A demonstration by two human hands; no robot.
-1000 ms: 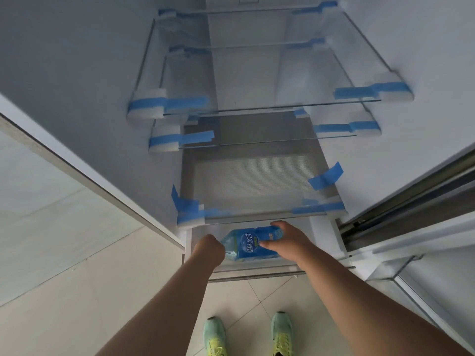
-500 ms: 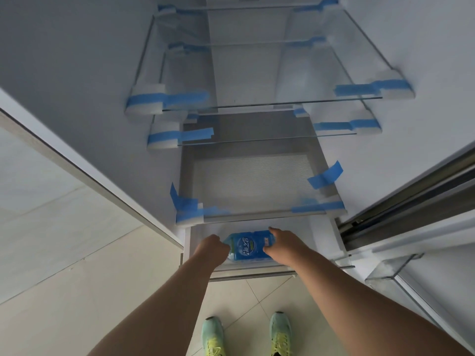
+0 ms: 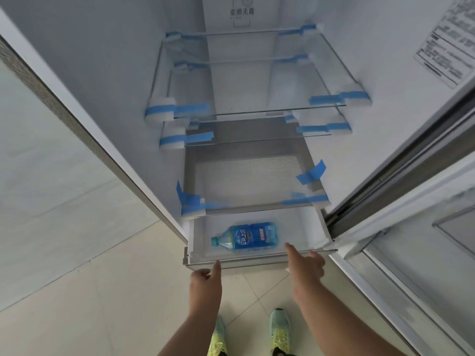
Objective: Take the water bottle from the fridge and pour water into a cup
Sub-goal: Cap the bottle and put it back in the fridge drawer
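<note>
- Head view looks down into an open fridge, where the water bottle lies on its side in the pulled-out bottom drawer.
- Its body is clear blue plastic wrapped in a bright blue label with white lettering; the teal cap points toward the drawer's left wall and the base toward the right.
- Neither hand holds it. The left hand has its forefinger straight, with the tip at the drawer's front rim; whether it touches the rim cannot be told. The right hand has its forefinger stretched over the front rim, the tip near the bottle's base end but apart from it.
- Bare white drawer floor shows around the bottle, with more of it on the right than on the left.
- Above the drawer's rear half sits a glass shelf, its corners fixed with blue tape; the drawer's front part lies open from above.
- Green shoes stand on pale floor tiles beneath the drawer front, and the fridge door stands open at the right.
</note>
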